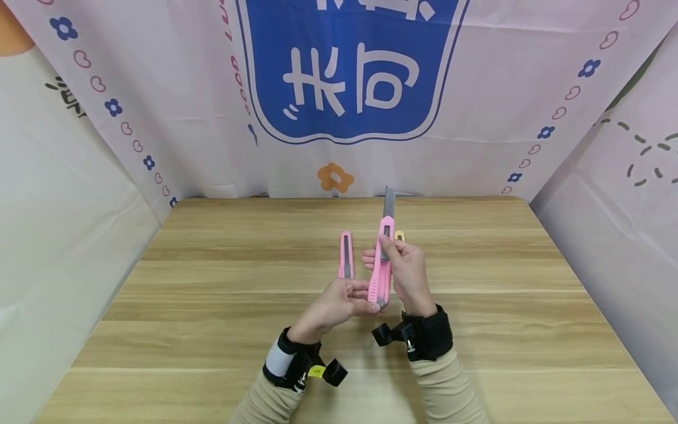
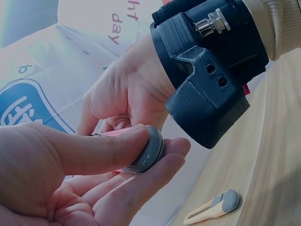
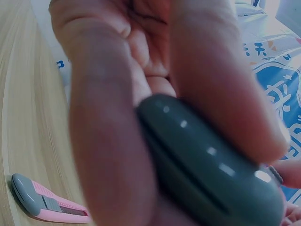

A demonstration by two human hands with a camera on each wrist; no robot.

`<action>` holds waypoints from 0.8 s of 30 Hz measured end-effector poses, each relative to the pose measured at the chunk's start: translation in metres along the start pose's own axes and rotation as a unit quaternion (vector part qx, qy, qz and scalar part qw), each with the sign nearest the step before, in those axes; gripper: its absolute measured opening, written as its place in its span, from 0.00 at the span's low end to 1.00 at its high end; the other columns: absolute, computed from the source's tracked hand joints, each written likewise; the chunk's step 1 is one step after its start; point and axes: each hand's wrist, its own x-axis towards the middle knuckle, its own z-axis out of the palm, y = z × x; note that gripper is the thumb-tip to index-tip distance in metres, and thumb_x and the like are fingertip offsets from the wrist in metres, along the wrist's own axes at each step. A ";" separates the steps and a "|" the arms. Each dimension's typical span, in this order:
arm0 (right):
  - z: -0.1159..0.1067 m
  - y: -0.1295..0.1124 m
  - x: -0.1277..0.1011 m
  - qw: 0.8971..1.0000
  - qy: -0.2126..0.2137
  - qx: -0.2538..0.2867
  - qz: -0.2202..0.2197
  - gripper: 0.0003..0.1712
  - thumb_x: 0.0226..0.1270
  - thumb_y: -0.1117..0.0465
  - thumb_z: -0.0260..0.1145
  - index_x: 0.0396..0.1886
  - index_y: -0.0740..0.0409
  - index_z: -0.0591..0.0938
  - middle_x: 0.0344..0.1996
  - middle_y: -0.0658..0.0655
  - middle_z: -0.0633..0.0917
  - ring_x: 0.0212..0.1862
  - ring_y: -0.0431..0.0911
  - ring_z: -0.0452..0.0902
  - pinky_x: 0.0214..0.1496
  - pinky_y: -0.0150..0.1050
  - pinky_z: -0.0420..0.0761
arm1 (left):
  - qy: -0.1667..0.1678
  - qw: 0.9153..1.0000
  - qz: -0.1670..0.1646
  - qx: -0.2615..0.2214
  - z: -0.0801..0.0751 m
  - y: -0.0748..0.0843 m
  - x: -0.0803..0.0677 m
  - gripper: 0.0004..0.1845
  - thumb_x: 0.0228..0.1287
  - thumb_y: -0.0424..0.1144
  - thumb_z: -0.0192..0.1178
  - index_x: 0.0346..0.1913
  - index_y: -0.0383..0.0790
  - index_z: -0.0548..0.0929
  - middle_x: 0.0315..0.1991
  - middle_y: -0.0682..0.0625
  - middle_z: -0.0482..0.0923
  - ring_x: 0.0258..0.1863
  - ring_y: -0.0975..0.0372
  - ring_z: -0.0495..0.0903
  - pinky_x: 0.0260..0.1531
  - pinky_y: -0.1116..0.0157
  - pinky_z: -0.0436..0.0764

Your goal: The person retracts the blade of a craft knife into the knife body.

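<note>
My right hand point(image 1: 378, 253) grips a pink utility knife point(image 1: 382, 274) by its body, held above the table with its grey blade point(image 1: 389, 203) pushed out and pointing away from me. My left hand point(image 1: 371, 301) pinches the knife's grey end cap point(image 2: 149, 151) between thumb and fingers. In the right wrist view that cap point(image 3: 207, 165) fills the frame, with fingers closed round it. A second pink knife point(image 1: 346, 254) lies on the table just left of my hands and also shows in the right wrist view point(image 3: 47, 205).
A yellow knife point(image 2: 211, 209) lies on the wooden table point(image 1: 212, 306), mostly hidden behind my right hand in the head view point(image 1: 399, 236). Printed cloth walls point(image 1: 349, 88) stand at the back and on both sides. Black camera mounts sit on both wrists.
</note>
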 end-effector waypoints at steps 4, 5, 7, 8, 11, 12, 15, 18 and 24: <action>0.000 0.000 0.000 1.000 -0.002 0.002 -0.006 0.22 0.74 0.58 0.56 0.50 0.78 0.76 0.23 0.47 0.90 0.31 0.41 0.89 0.40 0.38 0.89 | -0.002 1.000 0.004 -0.002 0.000 0.000 0.000 0.20 0.62 0.26 0.58 0.58 0.28 0.76 0.49 0.32 0.83 0.51 0.45 0.83 0.56 0.53 0.83; 0.000 0.000 0.000 1.000 -0.003 0.002 -0.006 0.22 0.74 0.58 0.56 0.50 0.78 0.76 0.22 0.47 0.89 0.31 0.41 0.89 0.40 0.38 0.89 | -0.002 1.000 0.005 -0.003 0.000 0.000 0.000 0.20 0.62 0.26 0.58 0.58 0.28 0.76 0.49 0.32 0.83 0.51 0.45 0.83 0.56 0.52 0.83; 0.000 0.000 -0.001 1.000 -0.003 0.003 -0.007 0.22 0.74 0.58 0.56 0.50 0.78 0.76 0.22 0.47 0.89 0.30 0.41 0.89 0.39 0.38 0.89 | -0.001 1.000 0.004 -0.004 0.000 0.000 0.000 0.20 0.62 0.26 0.58 0.58 0.27 0.76 0.49 0.32 0.83 0.50 0.46 0.84 0.56 0.53 0.83; 0.000 0.000 -0.001 1.000 -0.003 0.004 -0.007 0.23 0.74 0.58 0.56 0.51 0.78 0.76 0.22 0.47 0.89 0.30 0.41 0.89 0.39 0.38 0.89 | -0.001 1.000 0.003 -0.004 0.000 0.000 0.000 0.20 0.62 0.26 0.58 0.58 0.28 0.76 0.49 0.32 0.83 0.50 0.47 0.85 0.56 0.53 0.83; 0.000 0.000 -0.001 1.000 -0.004 0.005 -0.007 0.23 0.74 0.58 0.56 0.52 0.78 0.76 0.22 0.47 0.89 0.30 0.41 0.89 0.39 0.39 0.89 | 0.001 1.000 0.000 -0.005 0.000 0.000 0.000 0.20 0.62 0.26 0.59 0.58 0.28 0.76 0.49 0.33 0.83 0.50 0.48 0.85 0.55 0.54 0.83; 0.000 0.000 -0.001 1.000 -0.003 0.005 -0.007 0.23 0.74 0.58 0.56 0.52 0.78 0.76 0.22 0.47 0.89 0.30 0.41 0.89 0.39 0.39 0.89 | 0.001 1.000 0.000 -0.005 0.000 0.000 0.000 0.20 0.62 0.26 0.59 0.58 0.28 0.76 0.49 0.33 0.83 0.50 0.49 0.85 0.55 0.54 0.83; 0.000 0.000 -0.001 1.000 -0.002 0.005 -0.006 0.23 0.74 0.58 0.56 0.52 0.78 0.76 0.23 0.47 0.90 0.30 0.41 0.89 0.40 0.39 0.89 | -0.001 1.000 0.002 -0.006 0.000 0.000 0.000 0.20 0.62 0.26 0.58 0.58 0.27 0.76 0.49 0.33 0.83 0.50 0.48 0.85 0.55 0.54 0.83; 0.000 0.000 -0.001 1.000 0.000 0.006 -0.002 0.21 0.73 0.60 0.56 0.52 0.78 0.76 0.24 0.48 0.90 0.31 0.41 0.89 0.41 0.39 0.89 | -0.007 1.000 0.005 -0.008 -0.001 0.000 -0.001 0.21 0.62 0.25 0.58 0.59 0.27 0.76 0.50 0.32 0.82 0.51 0.46 0.84 0.56 0.53 0.82; 0.001 -0.001 -0.002 1.000 -0.001 0.008 -0.001 0.20 0.73 0.63 0.57 0.53 0.77 0.76 0.25 0.49 0.90 0.31 0.41 0.89 0.42 0.39 0.88 | -0.009 1.000 0.006 -0.011 -0.001 0.000 -0.001 0.21 0.62 0.24 0.57 0.59 0.26 0.75 0.51 0.31 0.82 0.51 0.47 0.84 0.56 0.54 0.83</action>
